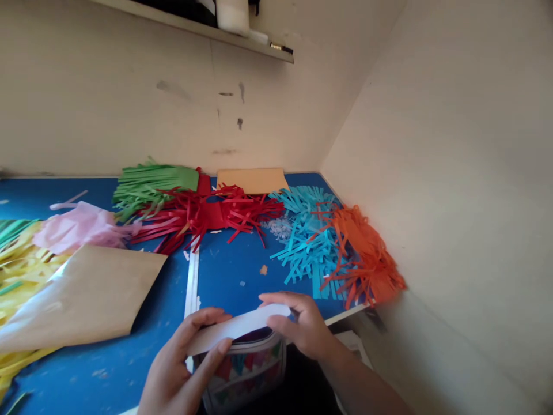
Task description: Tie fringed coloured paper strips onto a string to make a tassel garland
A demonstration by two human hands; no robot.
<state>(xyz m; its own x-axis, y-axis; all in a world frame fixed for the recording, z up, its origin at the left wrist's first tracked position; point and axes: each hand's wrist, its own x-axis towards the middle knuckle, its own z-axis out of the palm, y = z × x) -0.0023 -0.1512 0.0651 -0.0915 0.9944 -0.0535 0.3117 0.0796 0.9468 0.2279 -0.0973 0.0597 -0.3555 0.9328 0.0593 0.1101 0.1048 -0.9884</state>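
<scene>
A pale paper strip [239, 327] is stretched between both hands at the bottom centre. My left hand [190, 357] pinches its left end between thumb and fingers. At the strip's right end, which curls over, my right hand [298, 323] grips it with the thumb in front. Just below the strip is a container [248, 374] with a clear or printed side showing colourful pennant shapes and a pale rim. Its inside is mostly hidden by the strip and hands.
Fringed paper in green [155, 181], red [211, 213], light blue [309, 230] and orange [367, 253] lies along the back of the blue table [228, 265]. Brown paper [90, 294], pink tissue [80, 227] and yellow strips are at left. A shelf [190, 26] hangs above.
</scene>
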